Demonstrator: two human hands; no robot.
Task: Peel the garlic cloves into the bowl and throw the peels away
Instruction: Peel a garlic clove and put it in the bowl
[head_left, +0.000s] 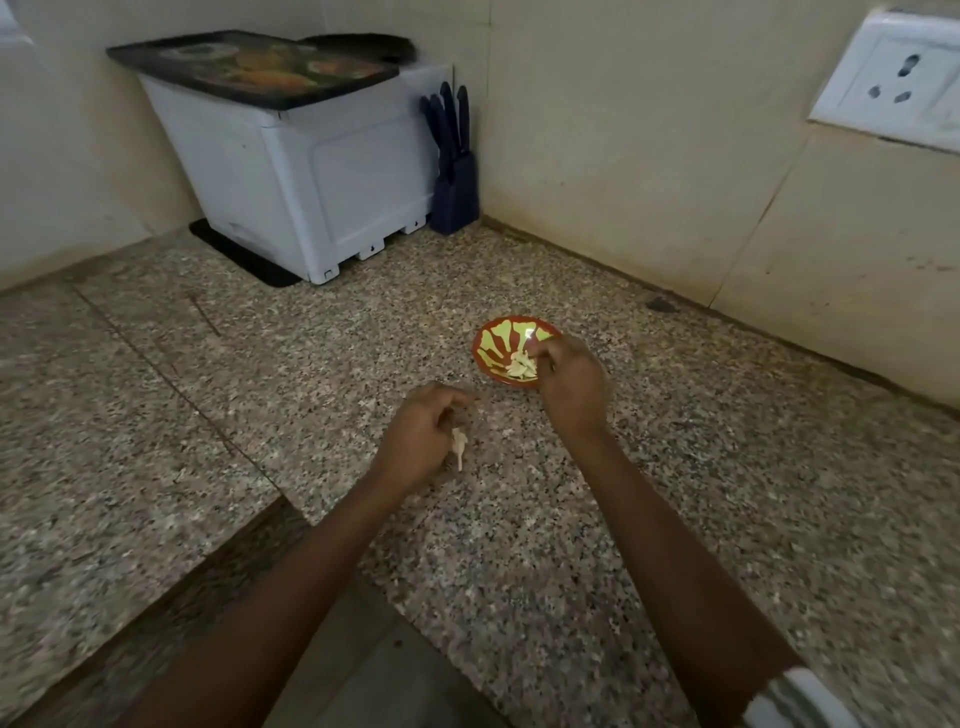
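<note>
Garlic cloves (519, 366): a small pale heap in the red-and-green bowl (493, 340), which sits on the speckled stone countertop (311, 364) toward the right wall.

Right hand (571, 382): over the bowl's near rim, fingertips curled down onto the heap. Pinching a clove or merely touching it, cannot tell; the view is blurred there.

Left hand (421, 436): apart from the bowl, fingers curled round a pale scrap (460, 446) with a thin tail. Probably peel, possibly an unpeeled clove.

Handling, as judged:
- Cloves are light, firm, slick once bare and easily nicked by nails. Take them across the fat middle, thumb against forefinger.
- Peel is papery, near weightless and clings to damp fingers. Gather it in a closed palm for the bin.
</note>
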